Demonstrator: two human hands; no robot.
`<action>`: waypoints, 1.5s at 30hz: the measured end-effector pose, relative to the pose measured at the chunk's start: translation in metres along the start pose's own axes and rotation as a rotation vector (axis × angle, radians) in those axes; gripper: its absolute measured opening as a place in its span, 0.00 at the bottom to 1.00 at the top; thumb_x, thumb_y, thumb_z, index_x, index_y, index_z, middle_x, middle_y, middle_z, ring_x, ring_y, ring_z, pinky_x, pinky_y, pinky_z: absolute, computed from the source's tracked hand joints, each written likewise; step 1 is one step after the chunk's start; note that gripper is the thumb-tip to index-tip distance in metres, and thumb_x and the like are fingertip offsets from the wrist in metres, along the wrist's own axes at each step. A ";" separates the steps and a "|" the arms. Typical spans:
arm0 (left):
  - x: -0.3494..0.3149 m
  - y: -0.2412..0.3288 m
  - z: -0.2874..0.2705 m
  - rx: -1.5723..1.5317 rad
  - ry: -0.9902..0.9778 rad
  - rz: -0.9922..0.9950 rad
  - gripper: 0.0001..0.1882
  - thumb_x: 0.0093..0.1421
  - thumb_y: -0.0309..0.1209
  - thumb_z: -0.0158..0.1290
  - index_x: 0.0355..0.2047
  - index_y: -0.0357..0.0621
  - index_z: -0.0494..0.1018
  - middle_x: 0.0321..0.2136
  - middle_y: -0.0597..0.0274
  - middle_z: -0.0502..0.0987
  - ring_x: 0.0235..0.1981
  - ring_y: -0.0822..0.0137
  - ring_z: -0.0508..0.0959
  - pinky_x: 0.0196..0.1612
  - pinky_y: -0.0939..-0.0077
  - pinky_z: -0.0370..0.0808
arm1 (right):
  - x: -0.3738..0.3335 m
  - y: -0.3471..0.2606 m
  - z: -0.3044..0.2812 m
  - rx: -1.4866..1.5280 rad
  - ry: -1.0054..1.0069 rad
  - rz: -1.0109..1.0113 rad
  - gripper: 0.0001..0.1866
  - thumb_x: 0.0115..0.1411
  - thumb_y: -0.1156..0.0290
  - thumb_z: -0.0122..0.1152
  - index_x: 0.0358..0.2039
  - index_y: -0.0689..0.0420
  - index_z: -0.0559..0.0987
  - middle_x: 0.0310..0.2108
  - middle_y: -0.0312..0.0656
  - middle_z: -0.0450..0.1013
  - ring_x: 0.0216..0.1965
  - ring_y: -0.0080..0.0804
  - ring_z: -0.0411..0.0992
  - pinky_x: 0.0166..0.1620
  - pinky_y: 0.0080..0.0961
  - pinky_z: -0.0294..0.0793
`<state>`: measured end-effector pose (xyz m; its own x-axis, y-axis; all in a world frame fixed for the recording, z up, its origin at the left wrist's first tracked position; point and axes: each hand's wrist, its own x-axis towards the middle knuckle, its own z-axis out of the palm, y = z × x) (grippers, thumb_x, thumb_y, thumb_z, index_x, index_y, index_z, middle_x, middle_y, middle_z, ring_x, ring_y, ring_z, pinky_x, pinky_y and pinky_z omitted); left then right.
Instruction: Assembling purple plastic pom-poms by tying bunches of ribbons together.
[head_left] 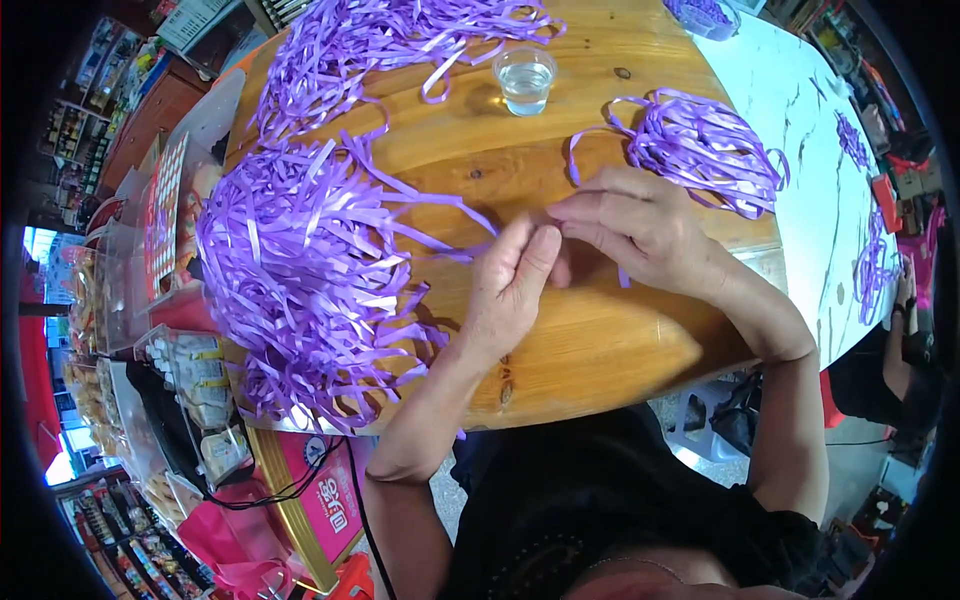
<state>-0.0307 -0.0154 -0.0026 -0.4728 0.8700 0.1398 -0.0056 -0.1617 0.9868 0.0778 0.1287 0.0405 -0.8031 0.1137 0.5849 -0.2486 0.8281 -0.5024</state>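
My two hands meet over the wooden table (590, 340). My left hand (508, 285) is closed, thumb pressed against the bent fingers, and strands of purple ribbon (440, 200) run into it from the left. Thumb and fingertips of my right hand (645, 225) are pinched together beside the left thumb; the bit between the fingertips is too small to make out. A short piece of purple ribbon (625, 277) shows below the right hand. Left of my hands lies a big loose heap of purple ribbon (290, 250). Beyond my right hand sits a looped purple ribbon bundle (700, 145).
A clear plastic cup (525, 82) of liquid stands at the far middle. More purple ribbon (400, 40) covers the far left. A white marbled surface (800, 180) adjoins on the right, with a clear tub (705, 18) at its far end. Boxes and containers (195, 370) crowd the left edge.
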 end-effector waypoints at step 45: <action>0.009 -0.003 -0.027 -0.382 0.020 -0.383 0.05 0.58 0.32 0.53 0.30 0.44 0.72 0.18 0.79 0.63 0.17 0.84 0.57 0.18 0.89 0.52 | 0.002 0.030 0.025 -0.125 0.006 -0.295 0.12 0.43 0.77 0.63 0.31 0.64 0.78 0.26 0.45 0.71 0.24 0.34 0.71 0.26 0.25 0.70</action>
<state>-0.0585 -0.0201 -0.0068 -0.3904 0.8916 -0.2294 -0.4994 0.0042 0.8663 0.0549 0.1397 0.0110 -0.7028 -0.1387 0.6977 -0.4018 0.8868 -0.2284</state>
